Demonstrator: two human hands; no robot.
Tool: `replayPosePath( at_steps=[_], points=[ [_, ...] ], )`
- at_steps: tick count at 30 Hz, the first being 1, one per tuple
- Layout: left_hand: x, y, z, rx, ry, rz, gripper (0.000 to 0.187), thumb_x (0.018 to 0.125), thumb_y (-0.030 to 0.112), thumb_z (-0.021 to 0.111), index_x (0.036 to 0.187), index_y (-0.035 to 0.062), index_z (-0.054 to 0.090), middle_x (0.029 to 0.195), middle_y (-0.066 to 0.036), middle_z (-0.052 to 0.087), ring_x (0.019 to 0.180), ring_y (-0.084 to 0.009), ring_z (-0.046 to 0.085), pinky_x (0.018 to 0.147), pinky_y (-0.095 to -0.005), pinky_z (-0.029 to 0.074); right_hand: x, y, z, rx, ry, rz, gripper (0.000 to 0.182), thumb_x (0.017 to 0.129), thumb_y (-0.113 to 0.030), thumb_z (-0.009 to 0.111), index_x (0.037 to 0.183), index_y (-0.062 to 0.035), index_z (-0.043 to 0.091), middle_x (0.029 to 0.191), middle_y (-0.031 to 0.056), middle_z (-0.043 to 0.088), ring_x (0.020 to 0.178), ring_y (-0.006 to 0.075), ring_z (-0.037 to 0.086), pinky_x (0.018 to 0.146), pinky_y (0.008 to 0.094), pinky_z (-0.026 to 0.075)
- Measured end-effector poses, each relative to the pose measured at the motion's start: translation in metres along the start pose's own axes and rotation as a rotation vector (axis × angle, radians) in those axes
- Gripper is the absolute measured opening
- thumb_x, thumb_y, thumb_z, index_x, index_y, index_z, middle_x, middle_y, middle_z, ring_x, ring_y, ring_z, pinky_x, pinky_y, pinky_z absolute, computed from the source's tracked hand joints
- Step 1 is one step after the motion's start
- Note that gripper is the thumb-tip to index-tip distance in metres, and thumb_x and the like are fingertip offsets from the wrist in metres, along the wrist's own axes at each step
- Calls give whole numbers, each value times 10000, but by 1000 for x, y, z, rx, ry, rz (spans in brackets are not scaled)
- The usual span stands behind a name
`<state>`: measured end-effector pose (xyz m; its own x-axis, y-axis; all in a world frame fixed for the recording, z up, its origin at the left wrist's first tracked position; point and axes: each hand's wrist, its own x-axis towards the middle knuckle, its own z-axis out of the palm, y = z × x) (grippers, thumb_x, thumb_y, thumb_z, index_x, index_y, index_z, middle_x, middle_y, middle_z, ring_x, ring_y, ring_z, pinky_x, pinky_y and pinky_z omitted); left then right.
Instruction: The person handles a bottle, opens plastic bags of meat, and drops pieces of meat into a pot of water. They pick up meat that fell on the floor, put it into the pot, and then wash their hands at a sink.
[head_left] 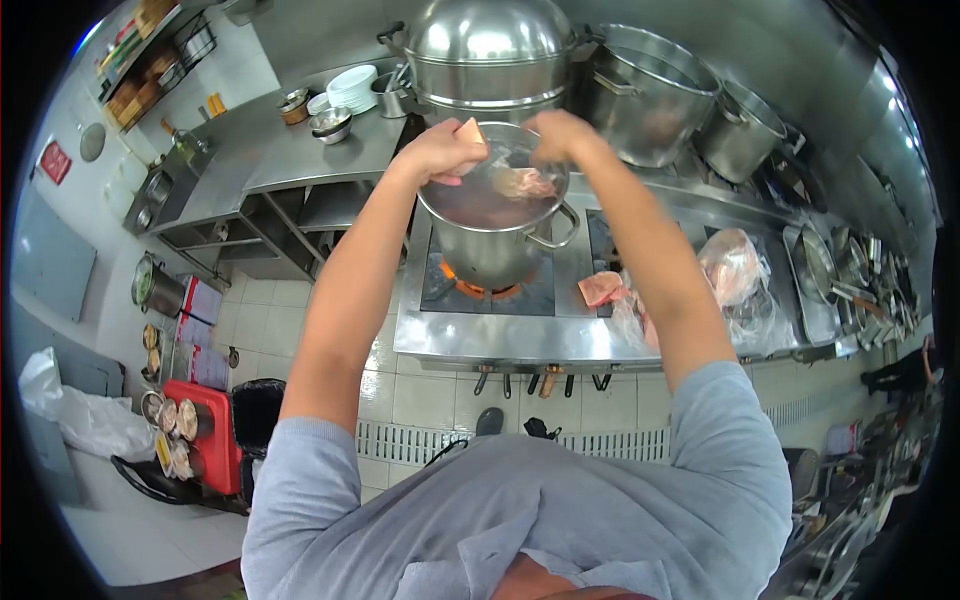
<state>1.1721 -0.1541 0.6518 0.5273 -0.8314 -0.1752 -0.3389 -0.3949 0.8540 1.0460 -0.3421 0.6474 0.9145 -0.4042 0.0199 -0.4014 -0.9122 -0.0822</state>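
A steel stockpot (490,255) stands on a lit burner, with orange flame (480,289) under it. Cloudy liquid fills it, and a pale pink piece of raw meat (527,184) shows inside toward the right. Over the pot's left rim, my left hand (440,153) is closed around a pale tan piece of meat (472,135), one edge of which sticks up past the fingers. My right hand (562,138) hovers over the far right rim, fingers pointing down and smeared by motion.
Right of the pot, raw meat (602,289) and a plastic bag of meat (733,268) lie on the stove. Behind stand a domed steamer (490,60) and large pots (655,95). A steel counter (290,150) with stacked plates (352,88) is at left.
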Motion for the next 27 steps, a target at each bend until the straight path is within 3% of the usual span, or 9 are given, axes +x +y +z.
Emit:
replayPosePath(
  at_steps=[7, 8, 9, 12, 14, 18, 22, 26, 27],
  points=[
    [113, -25, 41, 1158, -115, 94, 681, 499, 266, 797, 1112, 40, 605, 1082, -176, 639, 947, -314, 634, 791, -403, 519, -123, 83, 30, -3, 212, 248, 319, 755, -132, 608, 1070, -124, 653, 1085, 163, 631, 1038, 319, 601, 890, 428, 484],
    [123, -29, 43, 1230, -175, 104, 318, 562, 197, 718, 853, 71, 713, 938, -146, 685, 890, -267, 656, 738, -386, 518, -136, 98, 71, -46, 164, 241, 306, 763, -135, 611, 1065, -121, 654, 1059, 178, 634, 1025, 327, 605, 881, 436, 487],
    [130, -26, 46, 1279, -238, 36, 662, 471, 253, 817, 1076, 52, 640, 1044, -172, 654, 1023, -312, 610, 832, -397, 498, -144, 108, 110, -105, 36, 265, 337, 733, -144, 643, 1070, -139, 657, 1079, 164, 622, 1032, 330, 593, 897, 428, 480],
    [71, 24, 47, 1451, -46, 189, 546, 609, 140, 786, 1121, 58, 612, 1142, -165, 610, 1078, -327, 578, 898, -398, 487, -175, 93, 188, -119, -118, 258, 406, 698, -160, 696, 1101, -173, 645, 1199, 138, 532, 1112, 347, 527, 914, 441, 470],
    [9, 67, 33, 1442, 220, 445, 500, 682, 10, 689, 1166, 74, 580, 1167, -165, 574, 1103, -339, 549, 906, -416, 485, -180, 95, 216, -236, -257, 145, 569, 672, -138, 726, 1214, -213, 571, 1285, 130, 451, 1176, 347, 475, 915, 442, 468],
    [-162, 122, -42, 1304, 388, 747, 466, 721, -104, 539, 1153, 70, 563, 1105, -143, 574, 1031, -343, 561, 855, -427, 476, -194, 96, 219, -208, -187, 48, 477, 687, -168, 726, 1137, -132, 572, 1187, 106, 527, 1073, 314, 550, 869, 425, 486],
    [-315, 93, -85, 981, 499, 482, 415, 756, -10, 592, 1167, 41, 568, 792, -69, 523, 735, -192, 508, 733, -289, 423, -195, 107, 235, -147, -77, -19, 620, 606, -148, 765, 1161, -136, 491, 1136, 118, 540, 1043, 323, 565, 821, 433, 505],
    [-417, -84, -77, 264, 688, 189, 346, 871, 135, 598, 1184, -5, 550, 826, 57, 490, 751, -68, 452, 689, -223, 392, -204, 115, 245, 155, 137, 44, 669, 527, -173, 789, 1119, -118, 481, 1110, 132, 567, 988, 351, 584, 826, 433, 500],
    [-442, -123, -47, 105, 815, -134, 334, 862, 169, 613, 1148, 4, 563, 816, 49, 514, 737, -93, 475, 671, -255, 415, -204, 118, 242, 333, 208, 70, 642, 537, -165, 763, 1103, -98, 466, 1014, 148, 608, 922, 310, 620, 771, 410, 517]
  ],
)
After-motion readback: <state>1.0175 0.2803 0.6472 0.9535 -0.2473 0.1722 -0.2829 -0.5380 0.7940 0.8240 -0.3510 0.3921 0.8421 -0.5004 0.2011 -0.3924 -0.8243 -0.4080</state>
